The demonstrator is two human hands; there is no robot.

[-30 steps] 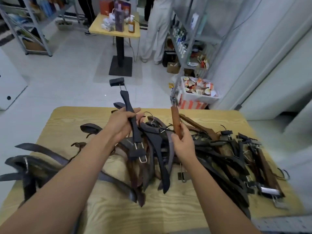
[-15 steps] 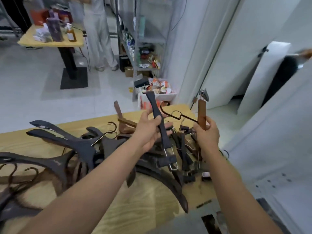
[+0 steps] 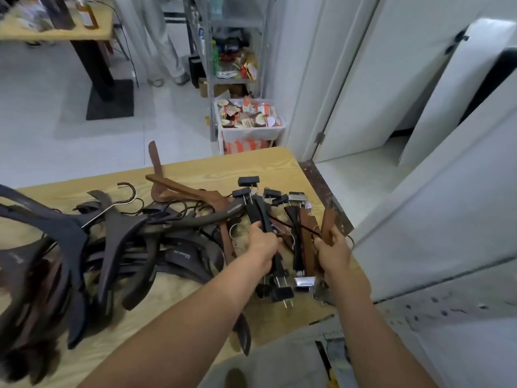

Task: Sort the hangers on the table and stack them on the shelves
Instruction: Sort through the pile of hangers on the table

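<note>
Behind the table (image 3: pixel 251 169), bin (image 3: pixel 251 134) (white) holds packets (image 3: pixel 246 116); left grip (image 3: pixel 263 246) grasps black hanger (image 3: pixel 261 212), right grip (image 3: pixel 333 252) brown hanger (image 3: pixel 328 222).

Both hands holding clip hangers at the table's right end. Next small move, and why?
Probably lower the black clip hanger in the left hand onto the clip-hanger pile under it: similar hangers lie side by side there. The right hand grips a brown clip hanger, likely next.
</note>
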